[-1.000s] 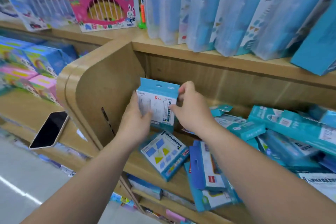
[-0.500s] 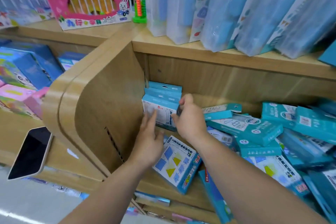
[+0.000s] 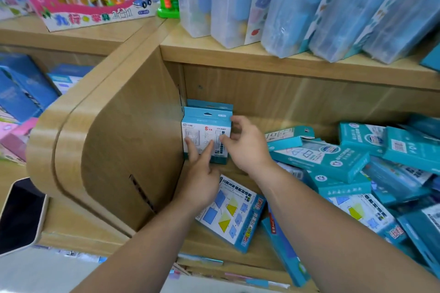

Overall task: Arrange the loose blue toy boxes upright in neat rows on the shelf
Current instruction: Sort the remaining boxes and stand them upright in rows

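Two blue toy boxes stand upright in the back left corner of the shelf [image 3: 207, 241], one behind the other. The front upright box [image 3: 206, 126] shows a white printed face under a teal hang tab. Only the tab of the rear upright box [image 3: 209, 103] shows. The left hand [image 3: 202, 181] presses straight fingers on the front face and the right hand [image 3: 247, 147] grips its right edge. A flat box with blue and yellow shapes [image 3: 235, 216] lies near the front edge. A jumbled pile of teal boxes [image 3: 357, 164] fills the right side.
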